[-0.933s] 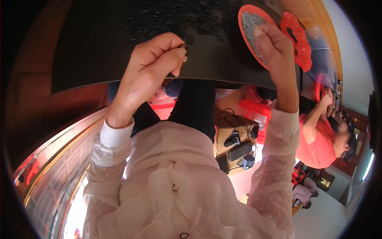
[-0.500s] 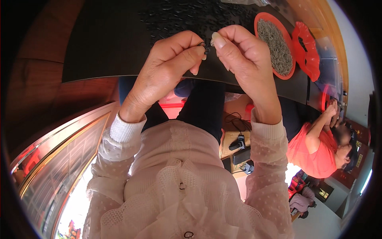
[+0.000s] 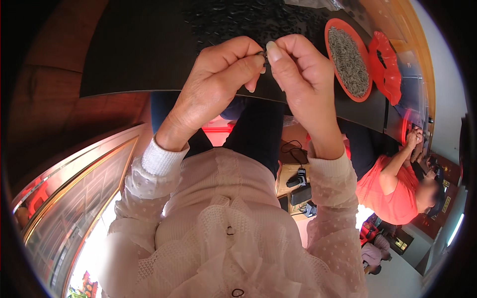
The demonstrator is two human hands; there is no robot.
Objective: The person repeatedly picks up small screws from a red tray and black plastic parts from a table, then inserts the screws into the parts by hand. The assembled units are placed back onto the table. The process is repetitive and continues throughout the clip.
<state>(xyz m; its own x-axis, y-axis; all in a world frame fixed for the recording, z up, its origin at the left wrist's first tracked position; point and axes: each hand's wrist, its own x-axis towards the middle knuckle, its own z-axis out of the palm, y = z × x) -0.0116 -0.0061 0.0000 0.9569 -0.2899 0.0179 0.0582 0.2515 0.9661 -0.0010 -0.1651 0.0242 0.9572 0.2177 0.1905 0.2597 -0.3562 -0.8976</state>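
Above the near edge of a dark table (image 3: 134,57), my two hands meet fingertip to fingertip. My left hand (image 3: 221,74) pinches a small black looped piece (image 3: 261,52) between thumb and finger; most of it is covered. Thumb and forefinger of my right hand (image 3: 304,72) are pressed together against that piece, and what they grip is hidden. Beyond the hands many small black curved pieces (image 3: 233,22) lie scattered over the table. To the right of my right hand is an orange-red bowl (image 3: 329,47) full of small grey metal-looking pieces (image 3: 350,64).
A red wavy-edged dish (image 3: 395,87) with some dark contents sits right of the bowl. Clear plastic (image 3: 318,4) lies at the far edge. Below the table are cables and black adapters (image 3: 298,179). A person in an orange-red top (image 3: 397,184) works at the right.
My right fingertips have closed in on the left ones, so the gap between them is gone. The black piece shows less than before. The view has shifted slightly.
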